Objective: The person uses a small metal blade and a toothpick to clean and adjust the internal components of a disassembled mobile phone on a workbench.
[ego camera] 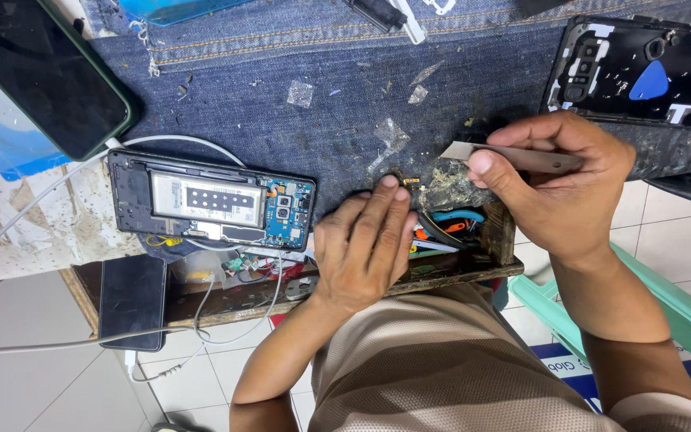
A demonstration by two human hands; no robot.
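My left hand (pixel 365 244) lies palm down at the table's front edge, its fingertips pressing a small flex part with a gold connector (pixel 406 180) onto the denim cloth (pixel 345 88). My right hand (pixel 557 180) grips a flat metal blade tool (pixel 513 157) whose pale tip points left, just above and right of that part. An opened phone (pixel 213 202) with its battery and blue circuit board showing lies to the left of my left hand.
A phone back cover (pixel 637 76) with a blue pick lies at top right. A dark phone (pixel 37 76) rests at top left, another dark phone (pixel 131 300) on a lower shelf. White cables (pixel 57 180) run left. Tools fill an open tray (pixel 449 236). A green stool (pixel 681 320) stands at right.
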